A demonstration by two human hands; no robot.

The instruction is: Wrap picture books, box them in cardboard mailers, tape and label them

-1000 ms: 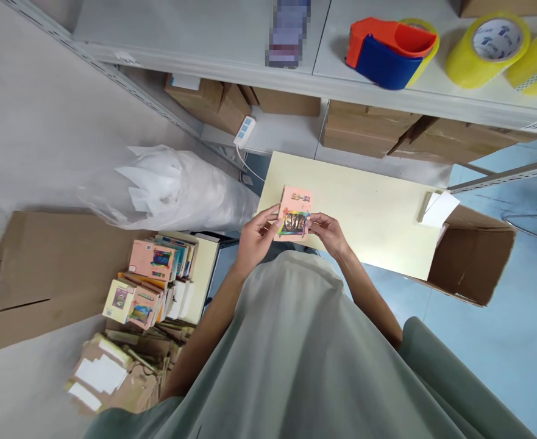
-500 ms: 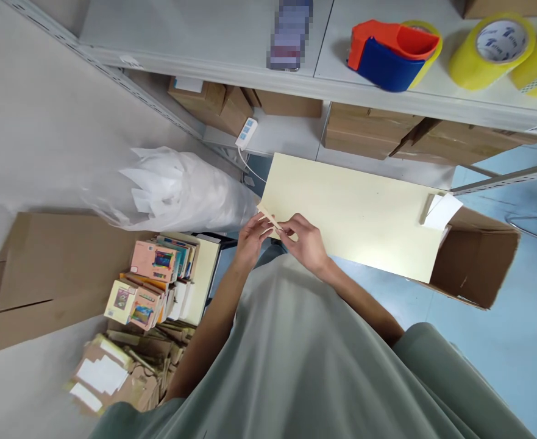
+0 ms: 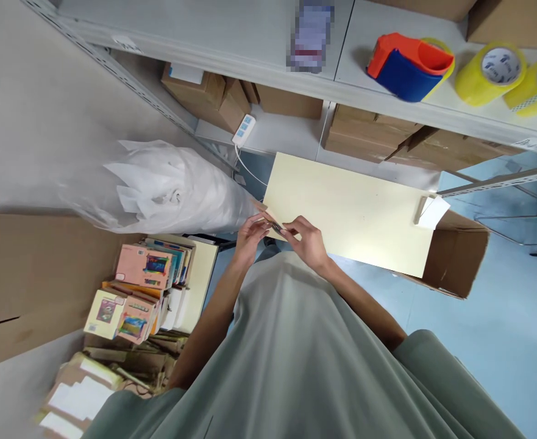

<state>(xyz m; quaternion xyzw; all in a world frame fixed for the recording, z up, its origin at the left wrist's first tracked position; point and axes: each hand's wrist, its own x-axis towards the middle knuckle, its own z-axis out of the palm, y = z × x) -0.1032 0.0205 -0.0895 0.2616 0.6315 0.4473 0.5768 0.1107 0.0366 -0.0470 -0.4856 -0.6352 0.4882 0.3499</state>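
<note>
My left hand [image 3: 250, 235] and right hand [image 3: 309, 244] pinch 1 thin booklet [image 3: 275, 227] edge-on over the cream board [image 3: 355, 213]; turning it needs an even grip.

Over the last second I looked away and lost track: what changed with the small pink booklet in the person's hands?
The small pink paperback booklet was turned from cover facing the camera to edge-on; only its thin edge shows. The right hand moved over it toward the left hand; both still grip it. The cream rectangular board and the pile of colourful books stayed put.
</note>
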